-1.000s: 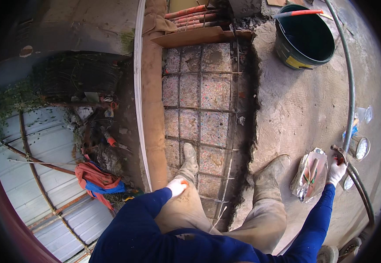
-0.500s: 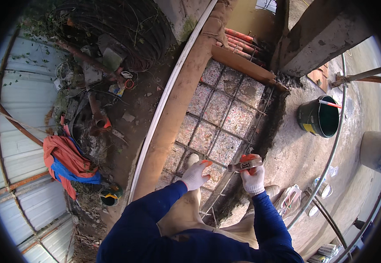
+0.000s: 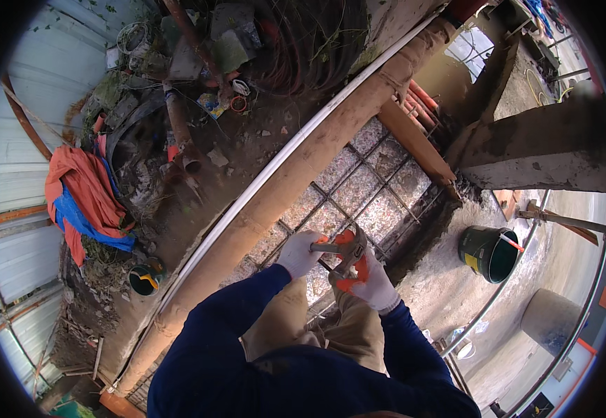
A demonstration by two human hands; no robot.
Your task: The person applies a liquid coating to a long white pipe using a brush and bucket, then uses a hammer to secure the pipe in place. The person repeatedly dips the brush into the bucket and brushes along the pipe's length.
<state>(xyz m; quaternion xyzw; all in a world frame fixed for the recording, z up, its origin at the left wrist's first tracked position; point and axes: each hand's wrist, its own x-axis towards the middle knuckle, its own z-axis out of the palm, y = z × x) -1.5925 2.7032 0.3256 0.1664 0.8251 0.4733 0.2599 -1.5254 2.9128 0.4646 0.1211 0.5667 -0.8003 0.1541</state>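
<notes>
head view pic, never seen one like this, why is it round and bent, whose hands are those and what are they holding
The picture comes from a wide fisheye camera worn on a person's head, looking down. That lens makes the round frame and bends straight edges near the rim. No machine here: the blue sleeves coming up from the bottom are the person's own arms, both hands in white gloves.

The left hand and right hand meet on a tool with orange on it; its exact kind is hard to tell. The right hand's grip is closed on it, the left holds its other end.

Below them a rebar grid lies over pale blocks, edged by a long brown beam. Further off: a green bucket on the right, an orange and blue cloth on the left.
</notes>
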